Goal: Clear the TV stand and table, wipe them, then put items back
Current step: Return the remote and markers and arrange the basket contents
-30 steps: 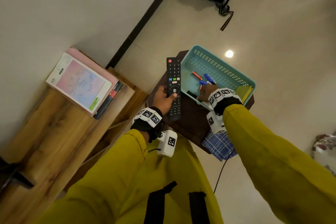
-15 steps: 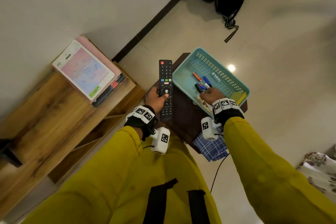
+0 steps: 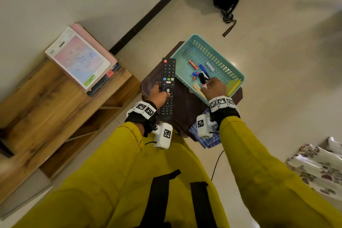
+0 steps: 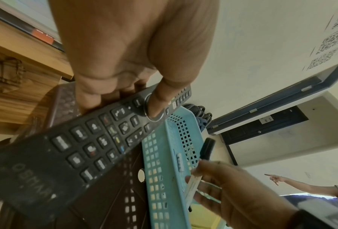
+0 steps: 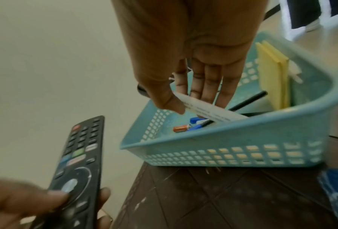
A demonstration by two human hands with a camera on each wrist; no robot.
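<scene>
The small dark desk (image 3: 187, 103) is crowded — the teal basket (image 3: 233, 72) fills its far half and a blue cloth (image 3: 207, 139) hangs at its near edge — leaving a bare strip between the remote (image 3: 168, 87) and the basket.

In the left wrist view the remote (image 4: 81, 148) is blurred and its near end runs off the left edge; the left hand (image 4: 132, 46) is cut by the top edge and its fingers go under the remote, out of sight. In the right wrist view the right hand (image 5: 191, 51) covers the marker's (image 5: 209, 110) cap end. The battery (image 5: 181, 128) label is too small to read.
</scene>
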